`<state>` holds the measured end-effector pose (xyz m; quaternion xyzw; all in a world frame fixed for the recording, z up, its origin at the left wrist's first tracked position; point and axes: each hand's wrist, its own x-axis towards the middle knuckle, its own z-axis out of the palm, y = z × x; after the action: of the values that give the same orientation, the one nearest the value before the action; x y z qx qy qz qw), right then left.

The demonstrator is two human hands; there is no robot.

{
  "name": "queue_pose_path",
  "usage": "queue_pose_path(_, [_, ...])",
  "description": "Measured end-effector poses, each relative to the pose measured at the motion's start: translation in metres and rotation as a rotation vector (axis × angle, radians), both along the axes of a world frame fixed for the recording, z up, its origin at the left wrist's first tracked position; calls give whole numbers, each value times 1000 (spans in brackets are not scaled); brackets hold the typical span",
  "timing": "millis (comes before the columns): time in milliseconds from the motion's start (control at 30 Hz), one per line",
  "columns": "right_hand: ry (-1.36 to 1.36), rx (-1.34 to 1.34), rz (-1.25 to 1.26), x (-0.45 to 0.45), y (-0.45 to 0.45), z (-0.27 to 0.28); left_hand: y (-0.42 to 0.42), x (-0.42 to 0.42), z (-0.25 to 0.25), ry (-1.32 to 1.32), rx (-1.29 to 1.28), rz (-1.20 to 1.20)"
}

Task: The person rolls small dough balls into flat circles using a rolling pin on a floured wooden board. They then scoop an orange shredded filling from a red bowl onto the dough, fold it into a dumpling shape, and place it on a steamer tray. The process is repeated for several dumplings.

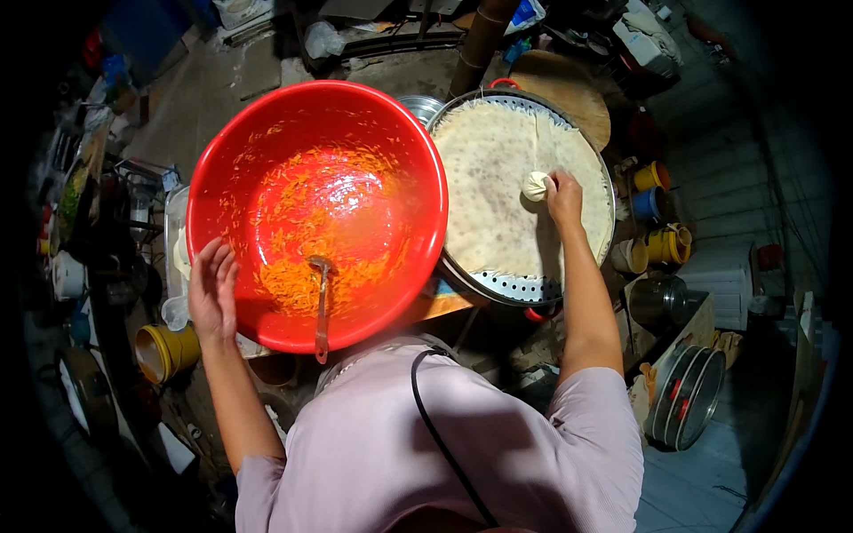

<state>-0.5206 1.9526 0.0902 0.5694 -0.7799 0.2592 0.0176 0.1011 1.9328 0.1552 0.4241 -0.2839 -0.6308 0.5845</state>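
My right hand (566,195) grips a pleated dough bun (535,186) over the cloth liner (493,200) of a round perforated steamer tray (510,285). Whether the bun touches the cloth, I cannot tell. At the left rim of a large red plastic basin (313,100) is my left hand (214,290), fingers apart and holding nothing. Shredded orange filling (293,286), apparently carrot, coats the basin's bottom and lower wall. A metal spoon (321,306) rests in the filling, its handle lying over the near rim.
Left of the basin, a clear plastic tray (174,233) holds pale dough, partly hidden. A yellow bucket (166,351) stands below it. More buckets (651,176) line the right side, near stacked steamer rings (686,398). A brown post (482,46) rises behind the steamer.
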Motion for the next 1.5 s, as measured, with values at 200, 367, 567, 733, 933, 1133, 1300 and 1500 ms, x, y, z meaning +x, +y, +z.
queue_pose_path(200, [166,176,-153,-5,-10,-17,50,69,-25,-27,79,243])
queue_pose_path(367, [171,213,-94,17,-23,-41,77,111,-42,-12,123,411])
queue_pose_path(567, [91,306,21,-37,-18,-66,40,137,-29,-123,156,448])
queue_pose_path(733, [82,-47,251,78,-42,18,-7,181,-72,-549,315,394])
queue_pose_path(933, [-319,442,1111,329,1,83,-121,231,-187,-1305,611,341])
queue_pose_path(1133, [-191,818,1251,407,7,59,-159,215,-199,-1299,866,319])
queue_pose_path(1300, [-251,752,1291,413,10,38,-177,214,-195,-1114,976,500])
queue_pose_path(1500, [-488,440,849,408,6,50,-195,267,-261,-549,926,513])
